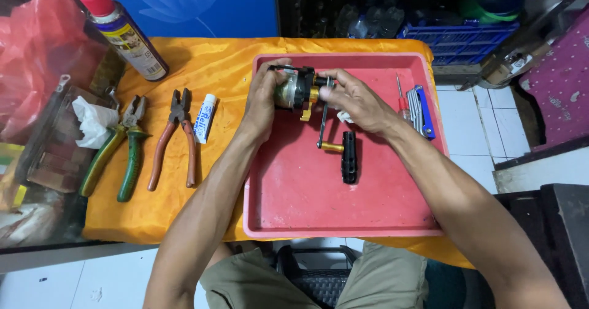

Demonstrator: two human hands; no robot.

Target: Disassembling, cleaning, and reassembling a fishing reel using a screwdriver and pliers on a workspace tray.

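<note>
Fingers of our left hand are curled round the far side of a small fishing reel, closed on its dark and metallic body, thumb side toward us. We hold the reel just above the far part of the red tray. Our left forearm runs up from the lower left, wrist bent slightly inward.

Our right hand comes in from the right, forearm crossing the tray's right edge diagonally. Its fingertips pinch the reel's gold-coloured side at the base of the crank arm; thumb and forefinger are nearly closed there, the other fingers loosely bent. The crank arm hangs down from that point toward the tray, ending in a gold stub and a black cylindrical knob which lies close to the tray floor; we cannot tell whether it touches.

At the tray's right rim lie a small red-handled screwdriver and a blue folding key set.

On the orange cloth covering the desk, left of the tray: a small white tube, red-handled pliers, green-handled pliers, a spray can with a red cap, and crumpled white tissue.
</note>
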